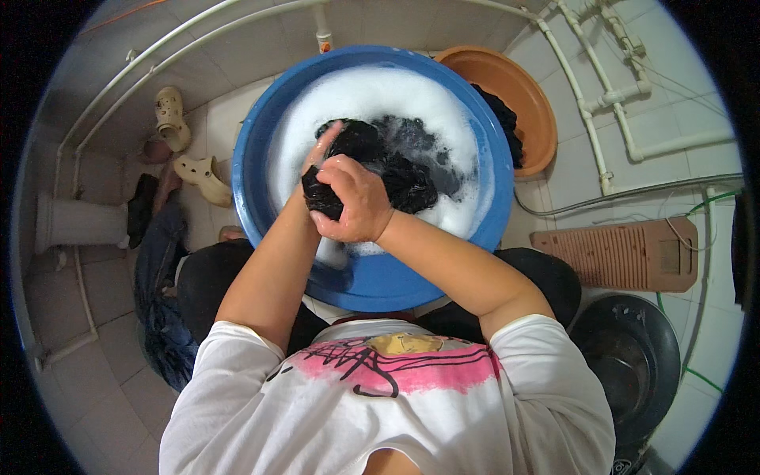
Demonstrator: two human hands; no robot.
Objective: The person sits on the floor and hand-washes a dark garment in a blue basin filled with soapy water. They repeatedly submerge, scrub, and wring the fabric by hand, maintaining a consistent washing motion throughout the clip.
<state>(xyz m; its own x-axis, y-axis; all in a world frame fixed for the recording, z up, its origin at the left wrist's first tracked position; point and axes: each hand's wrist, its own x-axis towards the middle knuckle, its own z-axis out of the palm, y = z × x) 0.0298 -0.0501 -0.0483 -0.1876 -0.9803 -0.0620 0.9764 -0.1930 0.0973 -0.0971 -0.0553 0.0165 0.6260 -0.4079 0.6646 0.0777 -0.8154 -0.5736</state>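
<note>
A wet black cloth (405, 176), apparently a garment, is bunched over the blue basin (372, 297) in front of me. My right hand (354, 204) is closed round a fold of it, knuckles up. Against the far left side of the same bundle is my left hand (315, 154), with one finger stretched along the cloth. The cloth hides most of its palm and other fingers. Thick white suds (380, 83) ring the dark water (455, 178), where the rest of the cloth trails off to the right. Both hands are wet.
An orange-brown basin (538, 119) with dark cloth stands at the far right. Nearer are a brown washboard (617, 255) and a black basin (625, 364). On the left lie beige clogs (202, 178) and dark blue clothing (162, 277). White pipes (590, 119) line the walls.
</note>
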